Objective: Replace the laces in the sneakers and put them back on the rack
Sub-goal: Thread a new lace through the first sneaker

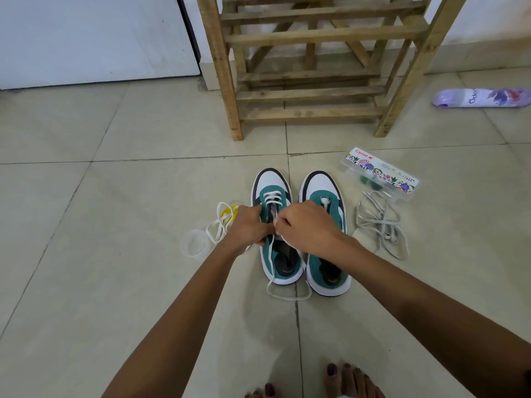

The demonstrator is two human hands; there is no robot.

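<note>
Steadying the left teal-and-white sneaker (276, 237) below the wooden slatted rack (310, 67), my left hand (248, 225) gripped its side so my right hand (304, 225) could pinch the white lace (273, 198) over the eyelets. Right of it, the second sneaker (324, 234) waited unlaced.

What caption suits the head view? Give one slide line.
Both hands, left and right, thread a white lace into the left teal sneaker before a wooden rack.
</note>
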